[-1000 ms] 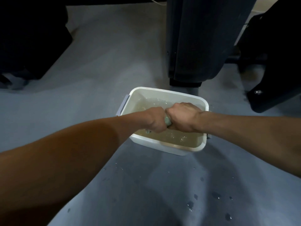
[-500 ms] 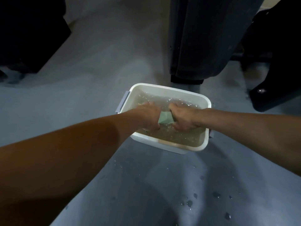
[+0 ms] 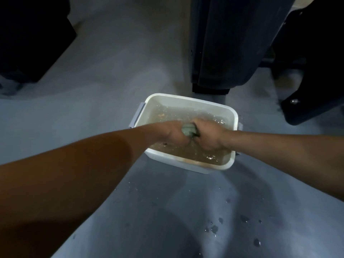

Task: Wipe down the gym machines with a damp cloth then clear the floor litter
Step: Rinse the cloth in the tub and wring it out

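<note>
I'm seeing the left hand [image 3: 175,135] and right hand [image 3: 209,135] both gripping a green cloth [image 3: 189,129], fingers curled tight; holding it over a white tub [image 3: 188,102] of murky water; droplets [image 3: 214,229] lying on the floor [image 3: 111,90].

a grey floor [image 3: 104,101] is carrying a white tub [image 3: 188,101] of murky water, sitting near its middle. water drops [image 3: 214,229] are lying scattered on the floor in front of the tub. a dark machine base [image 3: 209,89] is standing just behind the tub.
</note>
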